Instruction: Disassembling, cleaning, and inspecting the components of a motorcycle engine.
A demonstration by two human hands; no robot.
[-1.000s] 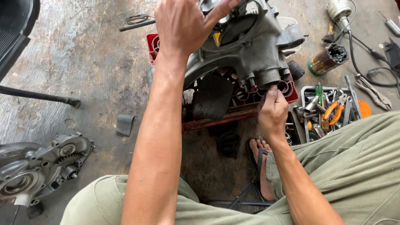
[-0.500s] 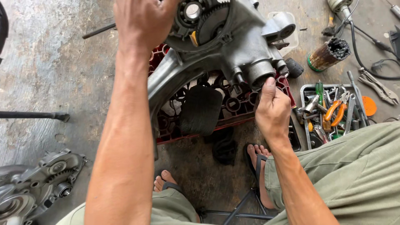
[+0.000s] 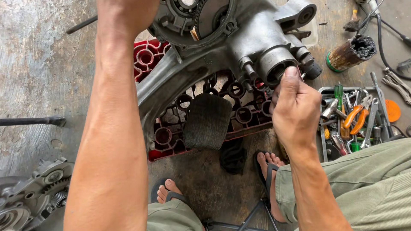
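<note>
Right hand (image 3: 295, 111) pinching a small part at the engine casing's (image 3: 239, 38) round port, grip closed; left hand (image 3: 128, 13) up on casing, grip cut off, cannot tell; casing atop red crate (image 3: 167, 137); tool tray (image 3: 355, 119) beside

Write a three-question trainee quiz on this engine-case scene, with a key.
1. True or false: the right hand is at the round bore of the grey engine case.
2. The engine case rests on: A) a red plastic crate B) a wooden bench C) a blue drum?
3. What colour are the plier handles in the tool tray?

Key: 1 true. 2 A. 3 orange.
</note>
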